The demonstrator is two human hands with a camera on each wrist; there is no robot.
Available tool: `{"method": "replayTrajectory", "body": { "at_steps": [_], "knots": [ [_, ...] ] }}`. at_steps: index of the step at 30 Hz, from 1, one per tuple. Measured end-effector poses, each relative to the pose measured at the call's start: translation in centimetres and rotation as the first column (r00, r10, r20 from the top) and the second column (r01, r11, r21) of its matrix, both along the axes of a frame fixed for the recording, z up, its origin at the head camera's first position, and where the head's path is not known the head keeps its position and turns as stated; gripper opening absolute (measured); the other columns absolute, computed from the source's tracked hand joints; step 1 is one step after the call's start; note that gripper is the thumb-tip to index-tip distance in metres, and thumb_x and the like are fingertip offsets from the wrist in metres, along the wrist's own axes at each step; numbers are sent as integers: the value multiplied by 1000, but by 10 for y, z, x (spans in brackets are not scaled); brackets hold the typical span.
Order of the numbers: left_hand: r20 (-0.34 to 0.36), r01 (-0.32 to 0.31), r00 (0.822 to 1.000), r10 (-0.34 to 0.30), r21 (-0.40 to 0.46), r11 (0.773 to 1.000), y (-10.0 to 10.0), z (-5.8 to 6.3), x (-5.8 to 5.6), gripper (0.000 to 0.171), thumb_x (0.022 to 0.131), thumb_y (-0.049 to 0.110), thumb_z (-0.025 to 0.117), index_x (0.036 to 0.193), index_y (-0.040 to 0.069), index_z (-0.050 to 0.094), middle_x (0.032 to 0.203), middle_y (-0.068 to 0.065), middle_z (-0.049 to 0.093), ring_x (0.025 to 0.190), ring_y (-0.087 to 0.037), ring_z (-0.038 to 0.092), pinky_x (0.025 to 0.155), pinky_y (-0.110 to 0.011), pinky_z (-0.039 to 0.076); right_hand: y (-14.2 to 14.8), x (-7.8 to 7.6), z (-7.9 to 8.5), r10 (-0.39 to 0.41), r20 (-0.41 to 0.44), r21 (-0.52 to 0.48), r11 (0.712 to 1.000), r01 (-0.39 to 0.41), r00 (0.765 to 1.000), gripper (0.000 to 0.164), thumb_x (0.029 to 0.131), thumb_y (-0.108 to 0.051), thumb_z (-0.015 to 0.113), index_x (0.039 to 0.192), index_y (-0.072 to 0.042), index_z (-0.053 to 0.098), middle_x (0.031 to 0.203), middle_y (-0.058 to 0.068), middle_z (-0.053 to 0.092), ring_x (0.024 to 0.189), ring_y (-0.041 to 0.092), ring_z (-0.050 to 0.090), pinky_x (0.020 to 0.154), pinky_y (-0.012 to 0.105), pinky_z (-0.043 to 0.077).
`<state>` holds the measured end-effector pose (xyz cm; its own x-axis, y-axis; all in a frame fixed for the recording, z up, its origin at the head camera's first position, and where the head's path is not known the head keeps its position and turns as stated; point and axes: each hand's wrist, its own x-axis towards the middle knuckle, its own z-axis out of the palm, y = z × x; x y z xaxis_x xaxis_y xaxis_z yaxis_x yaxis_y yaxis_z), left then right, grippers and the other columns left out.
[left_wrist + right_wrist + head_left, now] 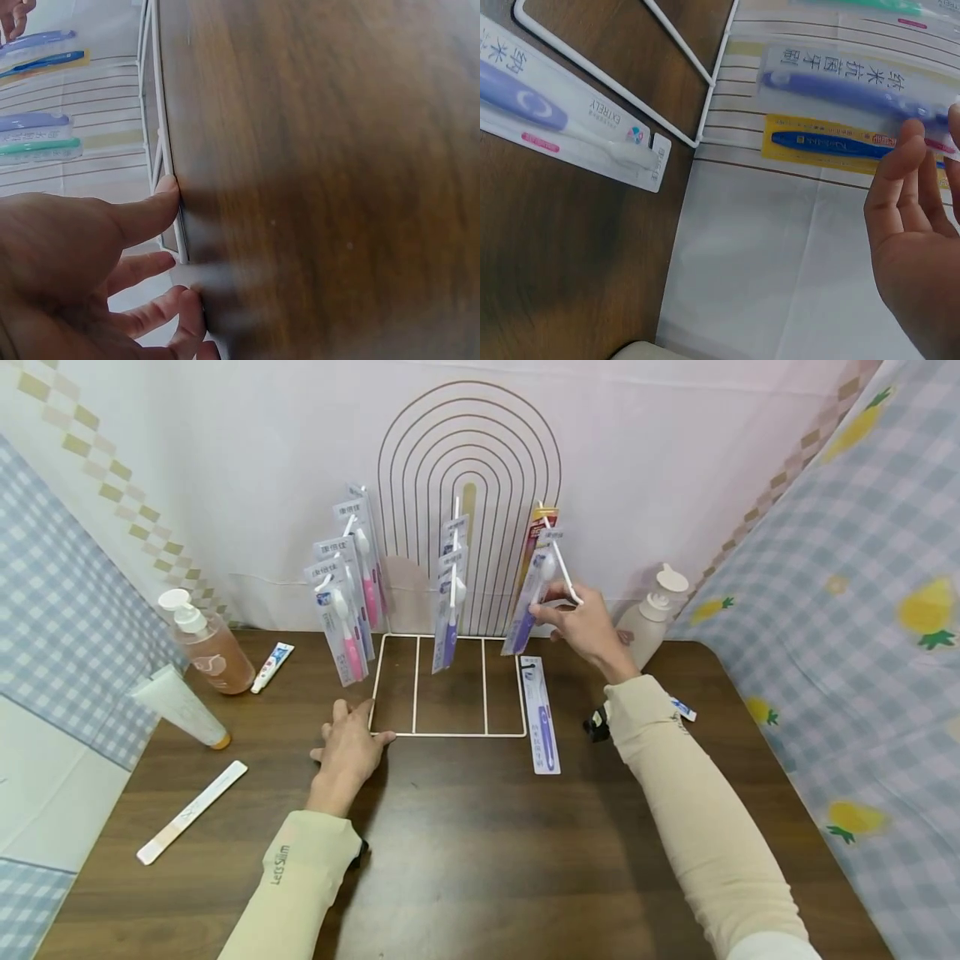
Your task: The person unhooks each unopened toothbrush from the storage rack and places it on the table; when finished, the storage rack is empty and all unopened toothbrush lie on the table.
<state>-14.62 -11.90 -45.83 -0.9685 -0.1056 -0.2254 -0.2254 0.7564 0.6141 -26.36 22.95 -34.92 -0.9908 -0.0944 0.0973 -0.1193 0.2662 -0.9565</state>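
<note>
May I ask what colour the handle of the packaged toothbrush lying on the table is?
The toothbrush handle is purple, clearest in the head view.

"Let's Slim" runs along my sleeve, behind my left fingers. At my right fingers, the toothbrush pack reads 纳米抗菌牙刷; the flat pack, nearer me than those fingers, shows EXTRELY. Hanging packs beyond my left fingers say 康倍佳.

From where I sit, the right sleeve hides part of a small tube near the surface's right edge. My right wrist view crops the loose toothbrush pack and right hand. The stick's print is unreadable.
</note>
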Motion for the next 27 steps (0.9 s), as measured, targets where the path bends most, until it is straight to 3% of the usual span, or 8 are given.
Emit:
{"method": "replayTrajectory", "body": {
  "at_steps": [4, 12, 24, 27],
  "knots": [
    [8, -2, 1000, 2, -9, 1000, 1, 1, 0, 75, 110, 26, 77, 175, 6, 45, 165, -27, 37, 145, -64, 45, 114, -92, 33, -1, 2, -4, 8, -29, -60, 998, -9, 1000, 10, 106, -1, 78, 103, 2, 69, 82, -12, 78, 75, 6, 74, 60, 21, 57],
    [7, 8, 1000, -8, -35, 999, 1, 0, 0, 77, 109, 32, 78, 175, 7, 45, 162, -27, 37, 144, -64, 46, 113, -93, 34, 7, 10, -7, -26, -101, -135, 991, 12, 995, 13, 109, 1, 72, 97, 0, 68, 79, -10, 78, 72, 5, 75, 58, 22, 59],
    [-18, 11, 1000, -13, -93, 996, -3, -10, 2, 80, 110, 43, 76, 177, 14, 44, 161, -24, 40, 139, -55, 52, 112, -85, 43, 31, 24, -23, -73, -119, -186, 981, 50, 990, 16, 110, 4, 69, 98, -3, 76, 79, -11, 78, 68, 4, 74, 57, 19, 56],
    [-10, 15, 1000, -16, -101, 995, -4, -10, 2, 81, 110, 45, 76, 177, 15, 43, 162, -24, 40, 139, -53, 53, 111, -80, 46, 38, 29, -31, -82, -102, -158, 985, 65, 991, 12, 111, 2, 68, 103, 5, 76, 76, -10, 76, 67, 5, 71, 57, 19, 56]
  ]
}}
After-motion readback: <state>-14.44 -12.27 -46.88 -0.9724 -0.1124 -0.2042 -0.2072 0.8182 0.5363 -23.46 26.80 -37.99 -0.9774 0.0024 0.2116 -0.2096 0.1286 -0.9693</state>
